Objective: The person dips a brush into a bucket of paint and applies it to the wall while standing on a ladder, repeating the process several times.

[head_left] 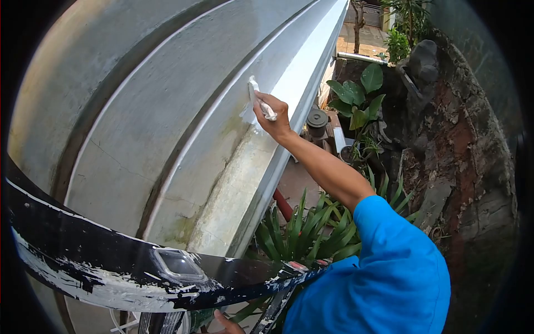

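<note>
My right hand (272,116) is closed around a white, paint-smeared paintbrush (253,86). The brush end touches the grey wall (231,133) beside a raised ridge. Below the hand, the wall's edge strip (233,189) looks bare and stained, while farther up the strip (297,67) is bright white. At the bottom edge, only part of my left hand (227,324) shows, beside the black ladder's legs; most of its fingers are hidden. The black ladder top (111,273), splashed with white paint, crosses the lower left.
Long-leaved plants (306,228) grow below the wall's edge. A dark lidded container (317,119) stands farther down, near a broad-leaved plant (359,94). A rough brown rock face (450,150) rises on the right. A red pipe (282,205) lies beneath the wall edge.
</note>
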The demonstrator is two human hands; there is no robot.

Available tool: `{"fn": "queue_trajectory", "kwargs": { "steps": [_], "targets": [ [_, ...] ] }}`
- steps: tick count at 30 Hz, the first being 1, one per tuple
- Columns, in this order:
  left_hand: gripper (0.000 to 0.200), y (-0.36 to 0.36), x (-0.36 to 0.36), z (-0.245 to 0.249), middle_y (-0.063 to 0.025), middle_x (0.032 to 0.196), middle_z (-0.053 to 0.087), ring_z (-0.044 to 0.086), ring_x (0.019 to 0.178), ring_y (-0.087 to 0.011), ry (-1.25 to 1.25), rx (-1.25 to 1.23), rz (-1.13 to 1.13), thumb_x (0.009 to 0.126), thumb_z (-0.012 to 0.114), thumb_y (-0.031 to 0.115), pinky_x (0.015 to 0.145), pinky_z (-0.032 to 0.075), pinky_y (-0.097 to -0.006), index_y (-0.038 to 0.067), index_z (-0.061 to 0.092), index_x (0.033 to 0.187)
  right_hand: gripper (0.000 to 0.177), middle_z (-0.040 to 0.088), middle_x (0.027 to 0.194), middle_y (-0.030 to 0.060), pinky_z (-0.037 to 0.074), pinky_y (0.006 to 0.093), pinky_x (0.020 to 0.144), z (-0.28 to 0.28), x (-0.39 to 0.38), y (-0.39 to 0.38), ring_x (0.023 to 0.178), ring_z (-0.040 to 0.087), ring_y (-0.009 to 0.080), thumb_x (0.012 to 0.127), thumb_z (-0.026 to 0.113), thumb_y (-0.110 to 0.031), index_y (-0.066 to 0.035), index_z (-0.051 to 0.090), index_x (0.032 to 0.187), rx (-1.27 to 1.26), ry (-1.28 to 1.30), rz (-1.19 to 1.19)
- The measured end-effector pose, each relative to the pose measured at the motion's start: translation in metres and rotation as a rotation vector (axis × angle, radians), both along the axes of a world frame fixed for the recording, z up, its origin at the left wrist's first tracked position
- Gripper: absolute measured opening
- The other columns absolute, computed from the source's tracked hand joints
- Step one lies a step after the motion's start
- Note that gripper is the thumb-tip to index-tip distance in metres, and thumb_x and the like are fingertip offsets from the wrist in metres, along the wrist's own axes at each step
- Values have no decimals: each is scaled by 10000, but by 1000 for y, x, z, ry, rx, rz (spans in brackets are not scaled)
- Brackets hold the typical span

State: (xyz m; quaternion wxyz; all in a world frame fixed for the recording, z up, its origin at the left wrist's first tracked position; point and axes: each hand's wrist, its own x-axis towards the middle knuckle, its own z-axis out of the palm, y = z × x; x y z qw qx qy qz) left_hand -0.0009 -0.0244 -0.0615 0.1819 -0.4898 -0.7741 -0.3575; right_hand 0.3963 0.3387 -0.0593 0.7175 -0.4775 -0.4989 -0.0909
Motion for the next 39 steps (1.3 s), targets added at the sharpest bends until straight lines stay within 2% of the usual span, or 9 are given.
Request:
{"fn": "queue_trajectory", "kwargs": {
  "steps": [6, 9, 13, 16, 20, 24, 27, 33, 39],
  "targets": [
    [1193, -1, -8, -5, -423, 1421, 218, 285, 1339, -473, 49, 62, -72, 701, 839, 416, 1110, 248, -464, -199, 99, 1406, 303, 696, 913, 154, 548, 299, 644, 0, -97, -113, 718, 681, 249, 777, 666, 8, -44, 661, 1076, 66, -325, 713],
    [1189, -2, -3, 5, -421, 1416, 231, 299, 1331, -469, 96, 20, -50, 700, 843, 407, 1105, 257, -462, -198, 102, 1406, 294, 702, 926, 140, 554, 304, 644, 15, -93, -98, 712, 681, 251, 778, 681, -11, -70, 673, 1066, 172, -407, 839],
    [1192, -6, -5, 3, -467, 1393, 195, 247, 1336, -520, 5, -54, -10, 713, 821, 440, 1124, 212, -494, -236, 99, 1377, 191, 707, 775, 94, 534, 249, 557, 13, -27, -38, 634, 674, 126, 801, 692, -62, -27, 707, 988, 58, -161, 559],
    [1196, -12, -14, -7, -492, 1383, 163, 207, 1336, -555, -8, -116, 11, 723, 800, 468, 1132, 172, -532, -260, 94, 1357, 183, 702, 765, 86, 505, 224, 588, 11, 31, -18, 639, 634, 87, 824, 679, -66, -7, 706, 995, -50, -71, 267],
    [1182, -3, -8, -7, -485, 1385, 174, 213, 1336, -552, -34, -42, -44, 722, 799, 474, 1127, 178, -543, -253, 119, 1359, 210, 712, 823, 139, 529, 254, 637, 16, 103, 21, 729, 694, 150, 822, 681, -81, 1, 690, 1015, -15, -38, -89],
    [1189, -11, -13, -18, -452, 1394, 225, 263, 1322, -535, 35, -20, 55, 701, 799, 520, 1113, 221, -536, -230, 164, 1371, 213, 688, 796, 159, 534, 303, 646, 23, 73, 32, 712, 691, 218, 808, 662, -51, -6, 678, 1016, -134, 4, -6],
    [1213, -3, -15, -27, -426, 1393, 266, 300, 1312, -514, 26, 77, 47, 672, 806, 553, 1098, 257, -519, -209, 187, 1383, 228, 668, 840, 175, 539, 339, 658, 15, -2, 0, 712, 675, 295, 765, 647, 15, -4, 665, 991, 96, -133, -40],
    [1193, 5, 12, 13, -450, 1379, 258, 303, 1314, -504, -35, 94, -56, 677, 821, 501, 1095, 257, -509, -203, 175, 1392, 224, 708, 919, 154, 545, 297, 683, 4, -100, -133, 760, 699, 234, 796, 674, -28, -25, 691, 1019, -106, -106, 913],
    [1180, 3, -6, -6, -444, 1357, 292, 303, 1288, -542, 50, 69, 3, 679, 818, 505, 1091, 229, -559, -197, 191, 1390, 216, 684, 1049, 189, 546, 266, 714, 0, -128, -206, 817, 679, 177, 837, 689, -61, -2, 678, 1045, -132, 282, 792]
  ]
}}
